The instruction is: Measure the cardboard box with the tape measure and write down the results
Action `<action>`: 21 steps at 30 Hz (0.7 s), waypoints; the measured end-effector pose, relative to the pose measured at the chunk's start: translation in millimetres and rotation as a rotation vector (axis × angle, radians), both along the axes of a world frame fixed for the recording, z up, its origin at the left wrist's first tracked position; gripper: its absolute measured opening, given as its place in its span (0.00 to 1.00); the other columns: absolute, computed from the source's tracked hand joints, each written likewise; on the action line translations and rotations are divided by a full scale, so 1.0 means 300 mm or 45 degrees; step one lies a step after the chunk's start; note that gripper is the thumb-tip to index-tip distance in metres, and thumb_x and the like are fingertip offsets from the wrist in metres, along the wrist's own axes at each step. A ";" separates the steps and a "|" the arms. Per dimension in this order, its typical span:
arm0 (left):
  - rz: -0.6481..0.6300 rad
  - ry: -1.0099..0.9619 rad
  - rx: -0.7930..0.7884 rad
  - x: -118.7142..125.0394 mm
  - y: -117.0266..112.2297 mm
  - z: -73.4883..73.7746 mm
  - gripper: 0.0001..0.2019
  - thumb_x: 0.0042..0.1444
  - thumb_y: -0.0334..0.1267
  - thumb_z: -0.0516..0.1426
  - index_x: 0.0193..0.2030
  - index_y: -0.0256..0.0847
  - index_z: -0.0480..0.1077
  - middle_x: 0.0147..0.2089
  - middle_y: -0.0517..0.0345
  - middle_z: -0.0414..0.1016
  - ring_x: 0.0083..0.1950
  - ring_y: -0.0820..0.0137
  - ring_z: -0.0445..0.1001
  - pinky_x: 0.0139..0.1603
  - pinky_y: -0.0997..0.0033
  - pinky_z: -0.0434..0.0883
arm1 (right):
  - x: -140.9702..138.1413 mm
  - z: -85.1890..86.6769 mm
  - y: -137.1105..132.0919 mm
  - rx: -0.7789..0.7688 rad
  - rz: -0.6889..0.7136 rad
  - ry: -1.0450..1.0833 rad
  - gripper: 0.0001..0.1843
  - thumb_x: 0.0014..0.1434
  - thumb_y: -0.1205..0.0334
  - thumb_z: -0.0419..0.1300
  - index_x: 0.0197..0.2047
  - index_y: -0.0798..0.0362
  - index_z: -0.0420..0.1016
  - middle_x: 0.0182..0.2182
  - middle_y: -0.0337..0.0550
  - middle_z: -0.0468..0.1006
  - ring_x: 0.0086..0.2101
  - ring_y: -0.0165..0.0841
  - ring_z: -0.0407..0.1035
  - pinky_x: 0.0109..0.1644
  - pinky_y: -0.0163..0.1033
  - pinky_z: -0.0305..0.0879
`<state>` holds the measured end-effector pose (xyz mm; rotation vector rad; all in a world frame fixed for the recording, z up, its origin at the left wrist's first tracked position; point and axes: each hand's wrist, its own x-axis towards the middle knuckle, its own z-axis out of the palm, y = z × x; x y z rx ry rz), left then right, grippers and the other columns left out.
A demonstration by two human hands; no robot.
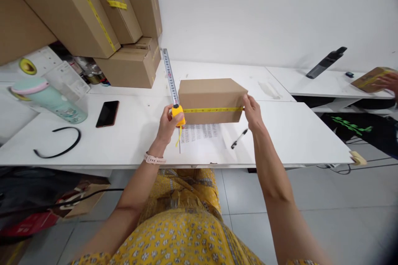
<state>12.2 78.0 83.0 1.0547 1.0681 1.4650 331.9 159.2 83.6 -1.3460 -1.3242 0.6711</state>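
head-worn view | looks forward and down | table close below | far right edge apparently blurred

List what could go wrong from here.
1. The blade extends past the box; if the left fingers slip, the tape measure might shift or retract.
2. The pen lies loose near the right wrist, so it could get knocked.
3. The sheet reaches the box, perhaps under it; sliding the box might crease it.

Mid-frame, I see the left hand grip a yellow tape measure, its blade pointing up-frame; the right hand holds a carton by its right end; a printed sheet shows below, a pen beside; stacked boxes crowd the upper left; another person's hand touches a taped box, far right.
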 end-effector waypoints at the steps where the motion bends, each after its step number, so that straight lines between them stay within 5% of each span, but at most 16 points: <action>1: 0.002 -0.010 0.050 -0.015 0.005 0.029 0.29 0.46 0.50 0.69 0.52 0.45 0.65 0.38 0.61 0.75 0.29 0.71 0.77 0.24 0.72 0.75 | -0.001 0.032 -0.003 0.069 -0.031 -0.089 0.37 0.58 0.26 0.55 0.56 0.46 0.77 0.55 0.49 0.77 0.53 0.44 0.72 0.58 0.54 0.70; 4: -0.002 -0.007 0.172 -0.047 0.020 0.104 0.26 0.48 0.47 0.69 0.51 0.45 0.66 0.37 0.61 0.75 0.27 0.73 0.76 0.23 0.74 0.74 | -0.006 0.084 -0.001 0.146 -0.085 -0.307 0.42 0.57 0.25 0.57 0.65 0.44 0.71 0.57 0.52 0.73 0.53 0.47 0.71 0.60 0.58 0.68; 7: -0.040 0.020 0.193 -0.055 0.025 0.145 0.24 0.48 0.46 0.68 0.49 0.44 0.66 0.37 0.62 0.75 0.26 0.74 0.74 0.22 0.74 0.72 | -0.011 0.070 0.014 0.109 -0.019 -0.366 0.47 0.56 0.27 0.60 0.72 0.40 0.60 0.56 0.53 0.73 0.53 0.49 0.71 0.60 0.60 0.68; 11: -0.008 0.059 0.271 -0.022 -0.025 0.167 0.27 0.47 0.47 0.69 0.51 0.45 0.66 0.41 0.59 0.76 0.28 0.74 0.74 0.24 0.75 0.74 | -0.016 0.047 0.034 0.063 -0.035 -0.350 0.40 0.58 0.34 0.61 0.68 0.40 0.62 0.56 0.50 0.72 0.51 0.46 0.71 0.56 0.58 0.71; 15: -0.161 0.007 0.327 0.080 -0.146 0.155 0.29 0.48 0.48 0.71 0.53 0.48 0.65 0.46 0.57 0.75 0.33 0.73 0.75 0.28 0.74 0.77 | -0.031 0.081 0.055 0.179 -0.122 -0.457 0.25 0.59 0.44 0.61 0.56 0.46 0.68 0.59 0.52 0.69 0.58 0.48 0.65 0.60 0.57 0.67; 21: -0.642 -0.122 -0.086 0.217 -0.271 0.064 0.26 0.50 0.52 0.69 0.50 0.44 0.66 0.49 0.54 0.73 0.34 0.72 0.76 0.26 0.74 0.77 | -0.065 0.140 0.068 0.336 0.039 -0.820 0.18 0.66 0.59 0.48 0.54 0.47 0.73 0.52 0.51 0.78 0.52 0.47 0.67 0.61 0.60 0.60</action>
